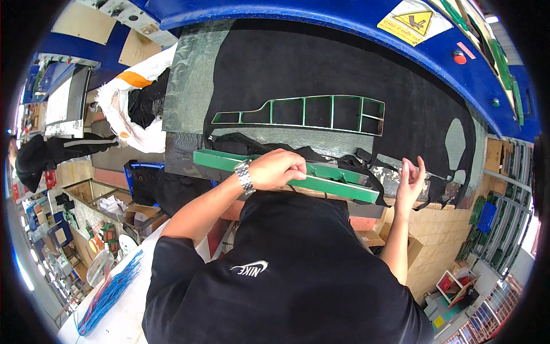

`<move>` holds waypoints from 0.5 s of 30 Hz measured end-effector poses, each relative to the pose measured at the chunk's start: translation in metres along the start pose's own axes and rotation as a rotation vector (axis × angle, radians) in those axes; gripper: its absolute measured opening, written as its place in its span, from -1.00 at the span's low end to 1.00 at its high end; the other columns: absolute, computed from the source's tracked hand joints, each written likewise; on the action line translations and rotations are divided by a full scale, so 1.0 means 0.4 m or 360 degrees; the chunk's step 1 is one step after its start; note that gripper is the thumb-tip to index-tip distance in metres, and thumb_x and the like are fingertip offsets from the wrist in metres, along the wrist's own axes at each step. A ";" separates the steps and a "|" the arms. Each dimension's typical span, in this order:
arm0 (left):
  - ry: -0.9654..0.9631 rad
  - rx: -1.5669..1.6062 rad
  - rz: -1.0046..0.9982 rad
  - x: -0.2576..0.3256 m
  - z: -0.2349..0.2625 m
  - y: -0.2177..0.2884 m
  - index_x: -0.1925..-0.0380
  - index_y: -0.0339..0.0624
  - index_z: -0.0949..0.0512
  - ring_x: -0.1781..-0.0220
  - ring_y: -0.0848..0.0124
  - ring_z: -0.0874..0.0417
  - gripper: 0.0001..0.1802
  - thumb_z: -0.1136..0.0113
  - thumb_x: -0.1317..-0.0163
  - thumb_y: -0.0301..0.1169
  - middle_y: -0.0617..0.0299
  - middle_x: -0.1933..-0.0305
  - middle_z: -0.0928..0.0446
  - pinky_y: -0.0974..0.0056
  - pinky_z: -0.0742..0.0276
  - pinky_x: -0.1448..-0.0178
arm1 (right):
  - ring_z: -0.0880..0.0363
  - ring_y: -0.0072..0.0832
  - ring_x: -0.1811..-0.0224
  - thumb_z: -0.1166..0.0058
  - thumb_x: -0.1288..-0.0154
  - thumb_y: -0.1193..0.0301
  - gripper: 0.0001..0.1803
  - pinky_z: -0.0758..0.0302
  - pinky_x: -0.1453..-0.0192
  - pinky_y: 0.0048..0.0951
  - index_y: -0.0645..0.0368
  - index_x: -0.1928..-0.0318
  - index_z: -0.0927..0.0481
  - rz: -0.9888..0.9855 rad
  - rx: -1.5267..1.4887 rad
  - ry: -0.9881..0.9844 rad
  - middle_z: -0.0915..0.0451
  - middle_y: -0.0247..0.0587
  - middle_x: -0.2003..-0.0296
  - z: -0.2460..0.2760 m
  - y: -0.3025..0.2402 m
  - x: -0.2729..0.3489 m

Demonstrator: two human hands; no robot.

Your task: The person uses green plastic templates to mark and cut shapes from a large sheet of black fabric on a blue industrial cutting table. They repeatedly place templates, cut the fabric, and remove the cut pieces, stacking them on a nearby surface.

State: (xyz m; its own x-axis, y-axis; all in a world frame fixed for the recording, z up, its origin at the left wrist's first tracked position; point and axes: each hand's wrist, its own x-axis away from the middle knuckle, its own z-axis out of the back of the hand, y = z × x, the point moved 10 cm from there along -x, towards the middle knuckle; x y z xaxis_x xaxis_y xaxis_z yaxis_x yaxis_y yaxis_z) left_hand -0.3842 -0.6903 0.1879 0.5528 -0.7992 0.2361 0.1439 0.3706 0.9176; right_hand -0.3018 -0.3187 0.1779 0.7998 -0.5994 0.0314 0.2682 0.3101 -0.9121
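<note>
My left hand [277,170], with a metal watch on its wrist, is closed on a long green cutting die [338,186] at the table's near edge, just in front of my body. This die is tilted, its side wall toward me. A second green-edged cutting die [304,113], a stepped frame with cross bars, lies on the black fabric [321,63] farther back. To the right, my right hand [410,180] is raised by the fabric's near edge, thumb and forefinger apart, with nothing visible in it. Cut black fabric strips [275,148] lie between the two dies.
A blue machine beam [344,31] with a red button [459,57] arches over the far side. At the left stands a white sack [123,109] holding black scraps. Blue cords [109,295] lie on a white surface. A person [34,160] in dark clothes is far left.
</note>
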 end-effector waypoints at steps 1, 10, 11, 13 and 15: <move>0.0037 0.0009 0.0000 0.008 0.021 0.030 0.29 -0.28 -0.64 0.24 0.13 -0.71 -0.81 -0.26 -0.34 -0.34 0.05 0.31 -0.67 0.10 -0.55 0.13 | -0.62 -0.54 -0.07 -0.08 -0.57 0.32 -0.45 -0.53 -0.11 -0.51 0.17 -0.45 -0.29 -0.0054 -0.0086 0.0049 -0.68 -0.15 -0.01 0.010 0.021 0.010; 0.0749 0.0449 -0.0489 0.058 0.175 0.333 0.27 -0.27 -0.66 0.32 0.36 -0.65 -0.90 -0.32 -0.33 -0.46 0.19 0.39 -0.60 0.29 -0.51 0.20 | -0.43 -0.15 -0.37 0.13 -0.19 -0.58 0.33 -0.43 -0.36 -0.14 0.31 -0.56 -0.01 0.0059 -0.0753 -0.0530 -0.41 0.04 -0.34 -0.311 -0.269 0.178; 0.0836 0.0506 -0.0598 0.053 0.183 0.362 0.26 -0.27 -0.66 0.31 0.36 -0.66 -0.91 -0.33 -0.32 -0.47 0.18 0.39 -0.61 0.30 -0.53 0.18 | -0.42 -0.21 -0.37 -0.03 -0.16 -0.53 0.35 -0.40 -0.39 -0.18 0.32 -0.57 0.01 0.0226 -0.0702 -0.0552 -0.39 -0.01 -0.35 -0.335 -0.337 0.193; 0.1065 0.0739 -0.0824 0.039 0.192 0.386 0.26 -0.30 -0.66 0.26 0.39 -0.68 -0.93 -0.34 -0.31 -0.52 0.17 0.37 -0.61 0.31 -0.57 0.11 | -0.48 -0.14 -0.33 -0.43 -0.19 -0.09 0.15 -0.48 -0.39 -0.16 0.29 -0.54 -0.10 0.0575 -0.0931 -0.0658 -0.39 0.15 -0.34 -0.368 -0.511 0.239; 0.1000 0.1117 -0.0770 0.020 0.187 0.384 0.24 -0.35 -0.64 0.14 0.46 -0.69 -0.92 -0.33 -0.33 -0.56 0.18 0.23 -0.64 0.28 -0.60 -0.02 | -0.45 -0.16 -0.38 -0.59 -0.02 0.36 0.00 -0.44 -0.44 -0.17 0.27 -0.43 -0.27 0.0430 -0.1007 -0.0594 -0.42 0.13 -0.32 -0.350 -0.512 0.212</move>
State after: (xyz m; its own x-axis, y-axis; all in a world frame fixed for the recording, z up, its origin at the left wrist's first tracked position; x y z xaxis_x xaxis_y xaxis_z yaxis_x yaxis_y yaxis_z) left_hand -0.4189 -0.6751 0.3546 0.9176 -0.3258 -0.2278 0.0666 -0.4390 0.8960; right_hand -0.3639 -0.5363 0.3101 0.9516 -0.2403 -0.1916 -0.2286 -0.1368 -0.9638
